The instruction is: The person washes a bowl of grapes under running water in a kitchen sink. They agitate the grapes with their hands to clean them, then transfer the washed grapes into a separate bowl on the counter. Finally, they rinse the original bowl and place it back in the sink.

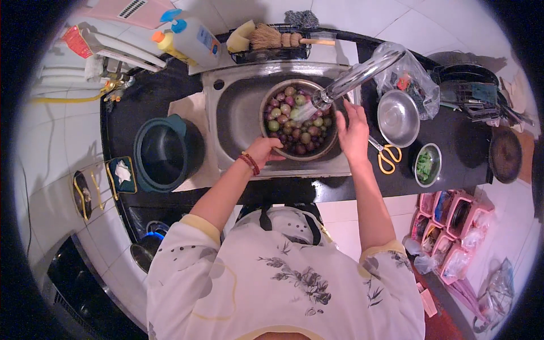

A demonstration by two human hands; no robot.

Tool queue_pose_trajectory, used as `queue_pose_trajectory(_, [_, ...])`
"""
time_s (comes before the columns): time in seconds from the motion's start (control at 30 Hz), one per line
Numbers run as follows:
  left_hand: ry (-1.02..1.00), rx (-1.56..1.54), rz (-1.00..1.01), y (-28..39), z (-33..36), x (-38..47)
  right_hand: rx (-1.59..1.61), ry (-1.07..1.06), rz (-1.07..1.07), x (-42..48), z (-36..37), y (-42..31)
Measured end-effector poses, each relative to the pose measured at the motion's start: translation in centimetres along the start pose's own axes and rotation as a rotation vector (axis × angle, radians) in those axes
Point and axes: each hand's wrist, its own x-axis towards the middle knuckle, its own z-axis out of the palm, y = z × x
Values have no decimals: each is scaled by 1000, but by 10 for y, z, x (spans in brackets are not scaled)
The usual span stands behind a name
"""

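Observation:
A round metal bowl (pixel 264 127) stands in the stainless steel sink (pixel 238 123), filled with small round green and purple fruits (pixel 304 137), perhaps grapes. Water runs onto them from the chrome faucet (pixel 361 74), which reaches over the bowl from the upper right. My left hand (pixel 267 151) grips the bowl's near left rim, thumb on top and fingers below. My right hand (pixel 353 129) is at the bowl's right side, fingers spread and pointing away from me; whether they touch the rim is hard to tell.
Left of the sink is a dark green bin (pixel 140 157). To the right lie yellow-handled scissors (pixel 386 158), an empty metal bowl (pixel 398 119), a bowl of chopped greens (pixel 440 165) and a plastic bag (pixel 429 97). Behind the sink, a rack holds a brush (pixel 280 39) beside bottles (pixel 193 40).

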Motion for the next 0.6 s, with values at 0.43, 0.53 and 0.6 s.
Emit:
queue_pose_trajectory(0.43, [-75,-115,34,-14,-3,13,812,-56,426,-34,18,-35])
queue_pose_trajectory(0.53, [-114,-144,64,-13,0,9,1149,-158,735,-8,26,-53])
queue_pose_trajectory(0.6, [-141,-162,73,-17,-3,15,1251,-277,814,13,34,-64])
